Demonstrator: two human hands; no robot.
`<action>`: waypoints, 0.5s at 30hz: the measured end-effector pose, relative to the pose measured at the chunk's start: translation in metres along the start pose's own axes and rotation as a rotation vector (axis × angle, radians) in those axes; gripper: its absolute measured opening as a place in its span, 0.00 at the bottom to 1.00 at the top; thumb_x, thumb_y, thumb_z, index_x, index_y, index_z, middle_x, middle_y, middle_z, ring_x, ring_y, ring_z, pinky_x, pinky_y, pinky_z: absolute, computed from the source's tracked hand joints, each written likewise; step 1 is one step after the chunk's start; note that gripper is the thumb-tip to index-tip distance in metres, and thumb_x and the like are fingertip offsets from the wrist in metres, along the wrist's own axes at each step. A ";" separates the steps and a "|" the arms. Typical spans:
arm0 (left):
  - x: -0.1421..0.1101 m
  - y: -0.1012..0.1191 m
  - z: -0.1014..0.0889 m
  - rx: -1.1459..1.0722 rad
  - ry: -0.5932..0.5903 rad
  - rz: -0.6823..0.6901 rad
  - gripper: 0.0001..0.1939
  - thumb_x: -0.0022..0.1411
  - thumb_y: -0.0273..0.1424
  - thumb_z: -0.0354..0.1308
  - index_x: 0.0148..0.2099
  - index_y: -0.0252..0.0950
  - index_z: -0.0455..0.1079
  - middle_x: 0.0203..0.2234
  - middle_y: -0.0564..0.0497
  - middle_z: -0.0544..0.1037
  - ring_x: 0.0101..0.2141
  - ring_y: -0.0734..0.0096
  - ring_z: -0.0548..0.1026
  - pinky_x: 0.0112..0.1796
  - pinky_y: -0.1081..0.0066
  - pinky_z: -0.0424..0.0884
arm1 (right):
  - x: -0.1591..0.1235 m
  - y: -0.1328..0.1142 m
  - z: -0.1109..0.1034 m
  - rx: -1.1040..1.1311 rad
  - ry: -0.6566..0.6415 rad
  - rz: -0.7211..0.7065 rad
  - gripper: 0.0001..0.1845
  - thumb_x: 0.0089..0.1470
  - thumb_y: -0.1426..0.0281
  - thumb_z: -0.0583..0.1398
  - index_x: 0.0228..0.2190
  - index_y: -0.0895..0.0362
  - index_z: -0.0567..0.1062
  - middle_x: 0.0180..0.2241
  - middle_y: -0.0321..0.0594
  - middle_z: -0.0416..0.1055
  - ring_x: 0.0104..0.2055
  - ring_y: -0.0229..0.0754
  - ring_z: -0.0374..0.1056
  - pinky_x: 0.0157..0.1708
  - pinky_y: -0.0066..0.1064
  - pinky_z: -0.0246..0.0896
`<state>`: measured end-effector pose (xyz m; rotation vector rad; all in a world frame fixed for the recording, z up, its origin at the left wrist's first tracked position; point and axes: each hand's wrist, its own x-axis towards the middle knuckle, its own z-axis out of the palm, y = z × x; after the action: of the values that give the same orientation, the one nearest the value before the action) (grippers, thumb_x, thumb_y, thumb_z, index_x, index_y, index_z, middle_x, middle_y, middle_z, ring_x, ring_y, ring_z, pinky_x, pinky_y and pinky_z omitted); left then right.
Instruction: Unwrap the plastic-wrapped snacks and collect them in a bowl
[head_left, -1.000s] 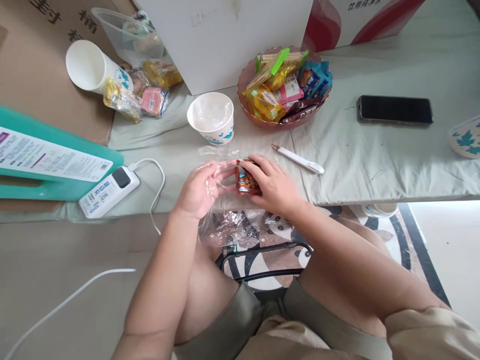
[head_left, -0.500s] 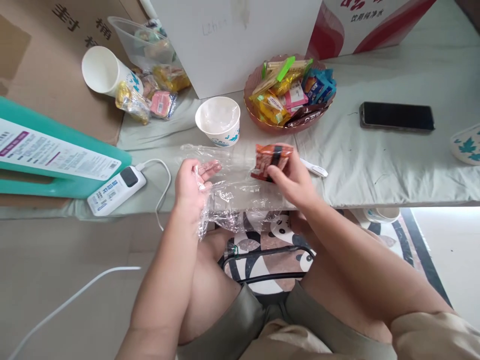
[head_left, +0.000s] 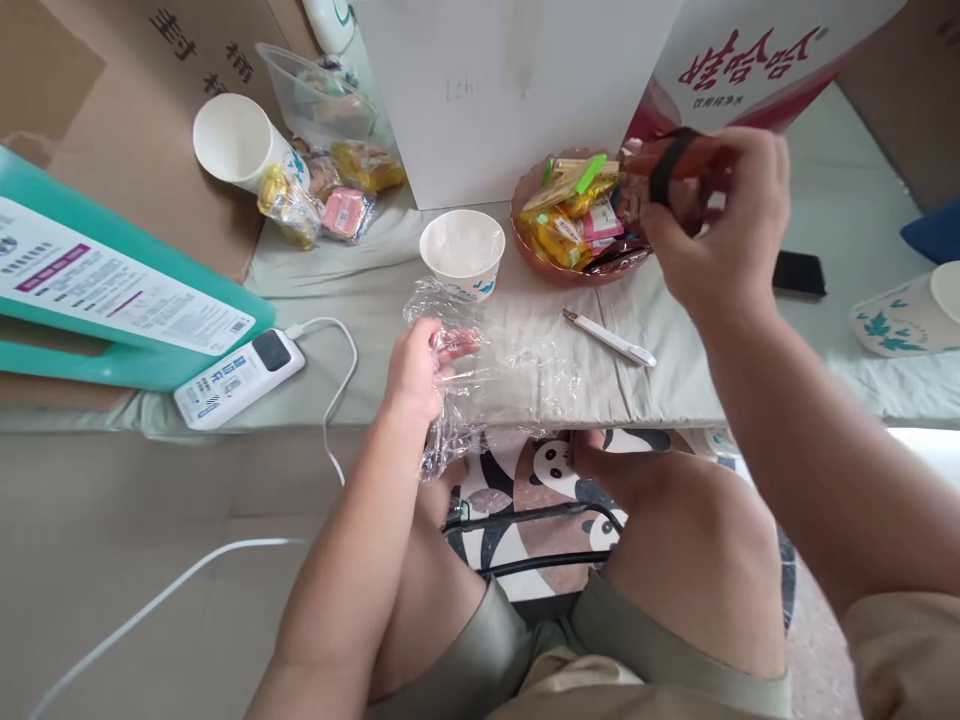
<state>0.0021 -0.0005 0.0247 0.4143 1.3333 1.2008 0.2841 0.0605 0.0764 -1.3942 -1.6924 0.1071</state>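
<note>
My left hand [head_left: 424, 375] is closed on a sheet of clear plastic film [head_left: 502, 385], which spreads out over the table's front edge. In my right hand [head_left: 731, 220] is a red-brown snack packet [head_left: 637, 195] with a dark band, pinched between thumb and fingers and raised in front of the bowl's right side. The pinkish scalloped bowl [head_left: 529, 255] holds several wrapped snacks, partly hidden by that hand. A white paper cup [head_left: 463, 250] with blue leaves stands just beyond my left hand. On the cloth between my hands lies a white utility knife [head_left: 611, 337].
At left are a green jug [head_left: 135, 280], a white power bank [head_left: 240, 380] with its cable, a tipped paper cup [head_left: 236, 145] and wrapped snacks [head_left: 349, 212]. Behind stands a white box [head_left: 517, 100]. A phone [head_left: 799, 273] and another cup [head_left: 900, 315] lie at right.
My right hand has moved up and to the right with the snack packet, away from the film, uncovering the utility knife. My left hand still has the film. The camera view has shifted slightly.
</note>
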 end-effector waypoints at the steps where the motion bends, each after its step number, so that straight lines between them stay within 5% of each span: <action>1: 0.000 0.001 0.000 0.002 -0.011 -0.006 0.09 0.48 0.32 0.57 0.28 0.38 0.57 0.25 0.48 0.79 0.24 0.71 0.80 0.14 0.80 0.41 | 0.013 0.001 -0.003 -0.081 -0.062 0.006 0.24 0.51 0.74 0.67 0.51 0.59 0.72 0.54 0.58 0.69 0.53 0.52 0.68 0.54 0.46 0.63; 4: -0.002 0.003 0.000 0.002 -0.035 -0.022 0.10 0.48 0.32 0.58 0.27 0.38 0.57 0.24 0.47 0.80 0.24 0.70 0.80 0.14 0.80 0.40 | 0.020 -0.001 -0.006 -0.200 -0.190 0.039 0.19 0.47 0.71 0.71 0.42 0.56 0.77 0.48 0.54 0.75 0.53 0.55 0.69 0.57 0.51 0.61; 8: -0.006 0.008 -0.001 0.022 -0.171 -0.033 0.11 0.48 0.35 0.60 0.28 0.38 0.61 0.26 0.45 0.82 0.27 0.64 0.83 0.14 0.79 0.39 | -0.047 -0.014 0.011 0.003 -0.039 -0.075 0.05 0.55 0.70 0.62 0.37 0.53 0.75 0.39 0.46 0.77 0.43 0.49 0.73 0.48 0.47 0.68; 12: -0.013 0.010 -0.008 0.049 -0.325 -0.021 0.14 0.47 0.38 0.62 0.25 0.38 0.60 0.31 0.42 0.85 0.33 0.54 0.85 0.15 0.79 0.40 | -0.118 -0.016 0.040 0.289 -0.211 0.046 0.23 0.57 0.59 0.64 0.52 0.52 0.71 0.53 0.49 0.75 0.56 0.53 0.72 0.55 0.50 0.70; 15: -0.014 0.010 -0.017 0.023 -0.347 -0.002 0.18 0.47 0.41 0.63 0.22 0.38 0.57 0.31 0.40 0.85 0.29 0.55 0.84 0.15 0.79 0.39 | -0.134 -0.008 0.052 0.433 -0.337 0.127 0.41 0.49 0.54 0.70 0.61 0.52 0.65 0.64 0.53 0.67 0.67 0.58 0.64 0.63 0.55 0.65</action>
<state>-0.0143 -0.0145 0.0356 0.6081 1.0478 1.0571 0.2354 -0.0277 -0.0261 -1.1946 -1.7130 0.7716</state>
